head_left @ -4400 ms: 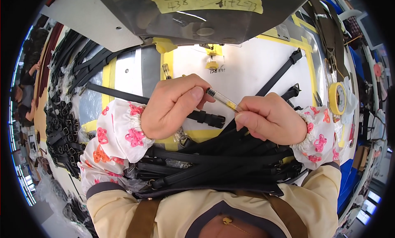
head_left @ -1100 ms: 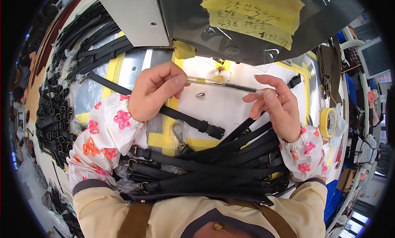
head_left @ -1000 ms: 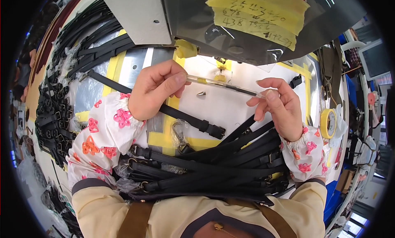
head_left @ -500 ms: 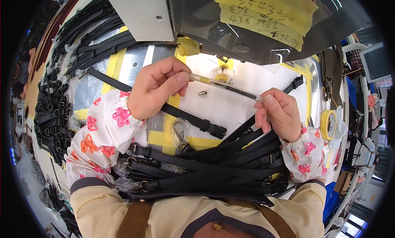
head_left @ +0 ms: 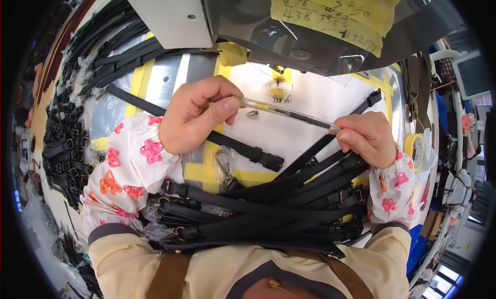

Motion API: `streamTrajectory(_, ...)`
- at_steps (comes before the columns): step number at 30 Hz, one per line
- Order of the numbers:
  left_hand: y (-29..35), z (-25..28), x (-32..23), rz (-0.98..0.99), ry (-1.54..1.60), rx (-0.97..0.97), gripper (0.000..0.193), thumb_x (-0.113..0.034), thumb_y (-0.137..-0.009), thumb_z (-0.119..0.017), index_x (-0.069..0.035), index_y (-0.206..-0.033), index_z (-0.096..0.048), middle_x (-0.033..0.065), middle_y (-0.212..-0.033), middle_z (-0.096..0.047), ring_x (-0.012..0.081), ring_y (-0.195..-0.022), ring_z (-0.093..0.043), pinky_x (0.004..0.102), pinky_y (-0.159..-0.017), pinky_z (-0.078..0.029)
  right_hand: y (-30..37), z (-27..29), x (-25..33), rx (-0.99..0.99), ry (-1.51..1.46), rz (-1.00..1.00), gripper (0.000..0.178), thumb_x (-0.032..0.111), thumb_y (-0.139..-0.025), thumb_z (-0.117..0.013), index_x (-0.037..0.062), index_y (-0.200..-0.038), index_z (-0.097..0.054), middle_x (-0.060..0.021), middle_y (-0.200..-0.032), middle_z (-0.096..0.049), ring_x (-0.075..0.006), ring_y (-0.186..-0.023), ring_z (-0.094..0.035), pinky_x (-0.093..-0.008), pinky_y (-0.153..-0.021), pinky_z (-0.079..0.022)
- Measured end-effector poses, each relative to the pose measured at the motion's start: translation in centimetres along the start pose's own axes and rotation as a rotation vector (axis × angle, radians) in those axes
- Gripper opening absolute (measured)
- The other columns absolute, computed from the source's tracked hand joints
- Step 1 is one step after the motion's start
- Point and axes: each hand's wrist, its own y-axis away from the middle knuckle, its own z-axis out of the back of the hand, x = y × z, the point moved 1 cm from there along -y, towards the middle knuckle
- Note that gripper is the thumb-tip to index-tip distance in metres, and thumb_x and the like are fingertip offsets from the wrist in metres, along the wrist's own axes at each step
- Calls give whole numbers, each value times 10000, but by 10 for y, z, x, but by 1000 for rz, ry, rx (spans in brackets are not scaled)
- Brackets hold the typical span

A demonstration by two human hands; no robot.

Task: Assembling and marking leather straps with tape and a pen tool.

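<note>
A clear-barrelled pen (head_left: 292, 113) with a dark refill inside stretches between my two hands above the white work surface. My left hand (head_left: 202, 114) is closed, pinching its left end between thumb and fingers. At the other end, my right hand (head_left: 366, 138) grips the pen with bent fingers. On the white surface below the pen lies a small silver cone (head_left: 252, 113), like a pen tip. Just beneath my hands, a black strap with a buckle (head_left: 248, 150) runs slantwise, partly behind my left hand.
Black straps (head_left: 279, 203) pile up against my front, some with metal rings and plastic wrap. More buckled straps (head_left: 66, 146) hang at the left. A machine head (head_left: 330, 35) with yellow tape overhangs the far side. A yellow tape roll (head_left: 413, 153) is beside my right sleeve.
My right hand has moved slightly right and turned, its fingers now curled in more around the pen's end. The pen has shifted slightly lower, and my left hand has barely moved.
</note>
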Motion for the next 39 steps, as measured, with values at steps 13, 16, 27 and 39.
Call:
streamTrajectory(13,0,-3,-1,-26,-121,-14,146,-123,-822,-523,21,-831,-545,43,-636,-541,89,-582,-503,200,-546,-397,-1,5,-19,47,-86,9,198,80,-854,-437,-38,-942,-569,-17,-521,-493,-80,-422,-445,-187,-440,-356)
streamTrajectory(16,1,-6,-5,-46,-224,-33,133,-117,-809,-535,15,-810,-554,45,-602,-540,98,-541,-502,204,-518,-394,0,1,-21,62,-24,30,196,81,-853,-438,-39,-937,-569,-18,-522,-491,-90,-431,-453,-187,-452,-361)
streamTrajectory(27,-5,-3,-8,-39,-325,-3,267,-181,-842,-473,5,-673,-563,52,-506,-497,124,-450,-474,238,-446,-361,7,-5,6,10,-199,-236,171,97,-847,-469,-16,-958,-534,-25,-545,-540,-96,-433,-493,-213,-435,-391)
streamTrajectory(39,-2,9,11,-1,54,-267,327,-254,-877,-409,-67,-618,-340,5,-510,-323,76,-447,-304,201,-432,-228,4,28,-29,116,-140,-148,241,193,-851,-463,3,-744,-567,-24,-511,-550,-109,-423,-498,-242,-413,-379)
